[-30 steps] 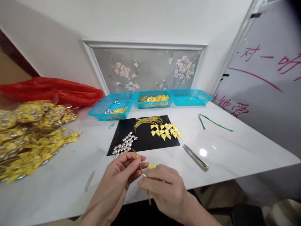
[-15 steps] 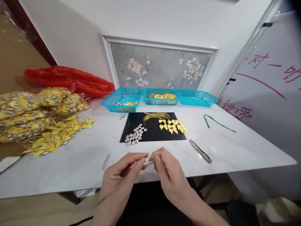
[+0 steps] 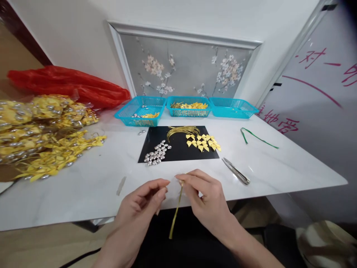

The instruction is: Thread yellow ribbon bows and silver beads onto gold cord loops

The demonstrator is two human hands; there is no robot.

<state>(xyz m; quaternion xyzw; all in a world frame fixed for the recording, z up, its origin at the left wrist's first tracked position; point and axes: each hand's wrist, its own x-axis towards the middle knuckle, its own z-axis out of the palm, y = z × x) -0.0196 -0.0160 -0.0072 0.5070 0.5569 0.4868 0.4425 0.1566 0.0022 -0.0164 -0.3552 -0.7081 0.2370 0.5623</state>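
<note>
Between the thumb and fingertips of my right hand (image 3: 205, 190) a thin gold cord (image 3: 175, 216) is pinched, its loose end hanging down past the table's front edge. My left hand (image 3: 145, 203) is just to the left, fingers curled but apart from the thumb, with nothing visible in it. Beyond the hands lies a black mat (image 3: 178, 154). On it are silver beads (image 3: 157, 152) at the left, a bundle of gold cords (image 3: 184, 130) at the back and yellow ribbon bows (image 3: 203, 142) at the right.
Small scissors (image 3: 236, 172) and a green ribbon (image 3: 258, 138) lie at the right. Blue baskets (image 3: 139, 123) line the wall, some holding beads and yellow pieces. At the left are bagged yellow bead strands (image 3: 64, 149) and a red bag (image 3: 72, 83). A grey strip (image 3: 121, 186) lies near my left hand.
Earlier both hands held the gold cord between them. The left hand has now let go and drawn apart to the left; the cord hangs from the right hand. The view has shifted.
</note>
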